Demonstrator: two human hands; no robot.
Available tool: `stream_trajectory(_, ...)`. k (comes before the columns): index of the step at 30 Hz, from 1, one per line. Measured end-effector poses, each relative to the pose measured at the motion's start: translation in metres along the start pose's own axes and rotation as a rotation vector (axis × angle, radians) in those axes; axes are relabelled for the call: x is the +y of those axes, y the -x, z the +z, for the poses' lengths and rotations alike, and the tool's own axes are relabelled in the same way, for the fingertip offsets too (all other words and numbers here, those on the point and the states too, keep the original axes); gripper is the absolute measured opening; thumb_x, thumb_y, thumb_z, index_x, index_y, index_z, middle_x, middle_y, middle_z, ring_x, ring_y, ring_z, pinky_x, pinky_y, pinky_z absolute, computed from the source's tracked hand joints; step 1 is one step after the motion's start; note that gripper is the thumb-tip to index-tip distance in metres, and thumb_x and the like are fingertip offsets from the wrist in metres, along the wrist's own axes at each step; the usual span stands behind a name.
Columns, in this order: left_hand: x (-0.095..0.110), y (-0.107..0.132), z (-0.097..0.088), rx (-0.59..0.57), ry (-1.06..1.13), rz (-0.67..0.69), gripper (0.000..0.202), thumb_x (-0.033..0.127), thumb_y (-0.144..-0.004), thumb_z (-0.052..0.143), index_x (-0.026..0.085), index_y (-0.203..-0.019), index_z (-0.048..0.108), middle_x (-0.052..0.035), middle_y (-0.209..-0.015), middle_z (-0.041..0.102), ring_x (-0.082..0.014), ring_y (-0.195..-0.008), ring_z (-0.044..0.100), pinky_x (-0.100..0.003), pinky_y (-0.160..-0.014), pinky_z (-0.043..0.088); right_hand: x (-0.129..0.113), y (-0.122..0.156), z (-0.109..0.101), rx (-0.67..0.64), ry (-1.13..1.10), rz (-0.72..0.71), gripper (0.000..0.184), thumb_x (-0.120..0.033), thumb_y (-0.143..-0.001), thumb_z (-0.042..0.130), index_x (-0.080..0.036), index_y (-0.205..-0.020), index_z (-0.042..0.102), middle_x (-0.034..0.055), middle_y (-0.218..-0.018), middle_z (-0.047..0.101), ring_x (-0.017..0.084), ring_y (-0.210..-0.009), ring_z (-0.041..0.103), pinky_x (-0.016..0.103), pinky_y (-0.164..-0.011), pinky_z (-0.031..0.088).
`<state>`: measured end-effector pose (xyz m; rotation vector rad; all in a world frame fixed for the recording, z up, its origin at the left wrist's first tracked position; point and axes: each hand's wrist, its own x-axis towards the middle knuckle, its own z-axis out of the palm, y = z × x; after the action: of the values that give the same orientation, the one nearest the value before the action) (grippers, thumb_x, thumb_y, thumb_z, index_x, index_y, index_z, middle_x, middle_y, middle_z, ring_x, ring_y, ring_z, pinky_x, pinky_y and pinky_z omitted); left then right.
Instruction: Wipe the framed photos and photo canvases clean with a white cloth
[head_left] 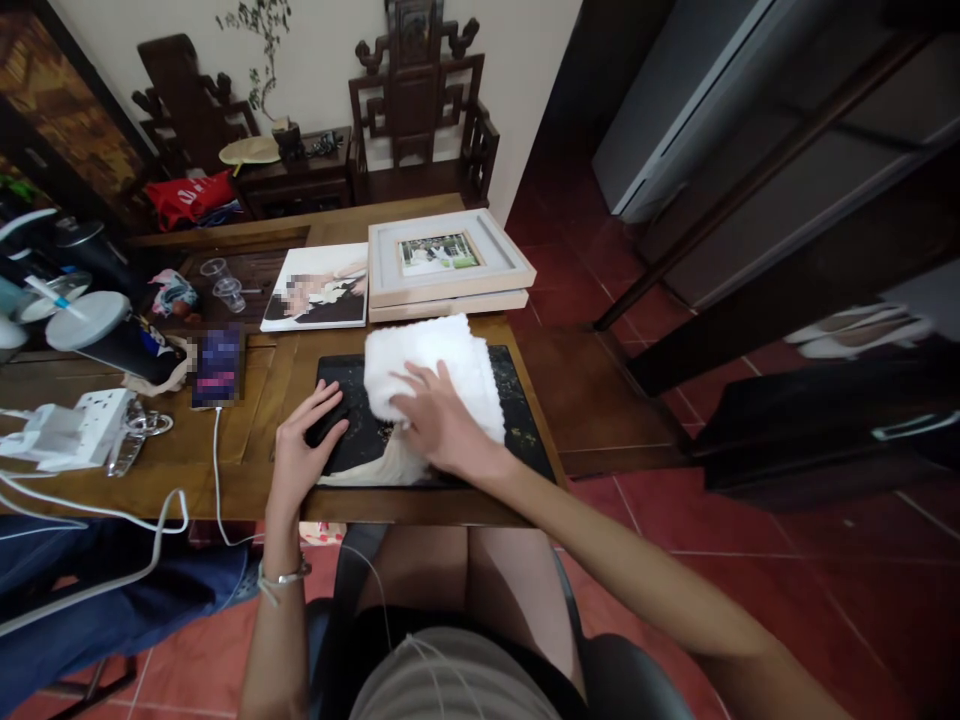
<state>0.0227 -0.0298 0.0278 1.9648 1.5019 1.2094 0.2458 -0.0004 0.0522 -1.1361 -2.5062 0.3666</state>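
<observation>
From my station I judged the work partway along: the white towel (pixel 480 385) lay over the middle of the black board (pixel 352 380), but specks (pixel 529 430) lay uncovered at three o'clock. The right hand (pixel 439 425) rested on the towel, fingers spread; I could not tell whether it gripped. The left hand (pixel 300 440) lay open at the board's nine o'clock edge. A beige cloth (pixel 390 465) sat at six. On the wooden tabletop (pixel 259 440) I saw stacked frames (pixel 439 250) at twelve and a photo panel (pixel 319 290) at eleven. Beyond stood a carved chair (pixel 412 105) at twelve; red floor tiles (pixel 750 570) spread toward four.
</observation>
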Motion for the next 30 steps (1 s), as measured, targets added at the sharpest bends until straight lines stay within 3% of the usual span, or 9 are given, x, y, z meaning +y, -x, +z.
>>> stream_trajectory(5,-0.001,0.0,-0.001,-0.031,-0.025,-0.031,0.034,0.033,-0.089,0.063,0.023,-0.122,0.067,-0.0083,-0.135,0.062,-0.0249,-0.135,0.049,-0.051,-0.115,0.037,-0.032,0.062,-0.002,-0.034,-0.149,-0.19,0.031,-0.004,-0.068,0.054,-0.019,-0.091,0.069,0.0119,-0.144,0.052,0.038,-0.142,0.033,0.069,-0.116,0.016)
stream_trajectory(8,0.0,-0.001,-0.002,-0.067,-0.071,-0.037,0.035,0.034,-0.092,0.059,0.023,-0.124,0.065,-0.0085,-0.136,0.06,-0.0252,-0.137,0.045,-0.051,-0.115,0.036,-0.023,0.083,-0.011,-0.031,-0.209,-0.174,0.034,-0.001,-0.063,0.05,-0.02,-0.085,0.067,0.0099,-0.141,0.056,0.031,-0.141,0.037,0.064,-0.118,0.017)
stream_trajectory(13,0.001,-0.005,-0.001,-0.107,-0.163,-0.015,0.034,0.035,-0.094,0.054,0.022,-0.124,0.065,-0.0087,-0.137,0.06,-0.0253,-0.138,0.045,-0.052,-0.115,0.036,0.034,0.081,-0.019,0.155,-0.111,0.039,0.027,-0.003,-0.067,0.048,-0.019,-0.081,0.064,0.0172,-0.131,0.06,0.034,-0.134,0.045,0.071,-0.113,0.022)
stream_trajectory(17,0.002,-0.004,0.001,-0.095,-0.15,-0.034,0.032,0.035,-0.094,0.054,0.02,-0.121,0.066,-0.0098,-0.138,0.059,-0.025,-0.138,0.044,-0.051,-0.115,0.035,0.051,0.052,-0.018,0.142,-0.006,0.146,0.024,-0.007,-0.075,0.049,-0.015,-0.09,0.066,0.0204,-0.121,0.064,0.039,-0.131,0.045,0.074,-0.109,0.025)
stream_trajectory(20,0.002,-0.003,0.002,-0.073,-0.089,-0.073,0.033,0.036,-0.094,0.055,0.021,-0.121,0.066,-0.0096,-0.139,0.058,-0.0253,-0.14,0.041,-0.052,-0.116,0.032,0.031,0.03,-0.008,0.095,0.026,0.133,0.032,-0.006,-0.075,0.049,-0.015,-0.1,0.068,0.0197,-0.127,0.062,0.043,-0.131,0.042,0.079,-0.106,0.022)
stream_trajectory(23,0.004,-0.002,0.004,-0.064,-0.057,-0.11,0.037,0.037,-0.096,0.05,0.021,-0.127,0.063,-0.0094,-0.14,0.057,-0.0245,-0.141,0.039,-0.051,-0.117,0.03,-0.005,0.028,0.005,0.064,-0.034,-0.007,0.036,-0.004,-0.072,0.052,-0.019,-0.099,0.07,0.0161,-0.139,0.055,0.042,-0.137,0.037,0.077,-0.11,0.017)
stream_trajectory(27,0.005,-0.002,0.005,-0.058,-0.135,-0.078,0.036,0.034,-0.098,0.046,0.021,-0.127,0.063,-0.0088,-0.141,0.057,-0.0238,-0.141,0.04,-0.05,-0.116,0.033,-0.038,0.062,0.006,-0.004,-0.149,-0.165,0.027,-0.006,-0.065,0.055,-0.02,-0.083,0.07,0.0124,-0.143,0.053,0.039,-0.141,0.033,0.072,-0.115,0.012)
stream_trajectory(30,0.004,-0.002,0.005,-0.068,-0.197,-0.008,0.034,0.031,-0.097,0.049,0.021,-0.125,0.064,-0.0091,-0.139,0.058,-0.0247,-0.139,0.042,-0.051,-0.115,0.036,-0.033,0.096,-0.008,-0.005,-0.231,-0.126,0.028,-0.005,-0.059,0.05,-0.021,-0.076,0.065,0.0091,-0.14,0.058,0.033,-0.141,0.037,0.065,-0.118,0.016)
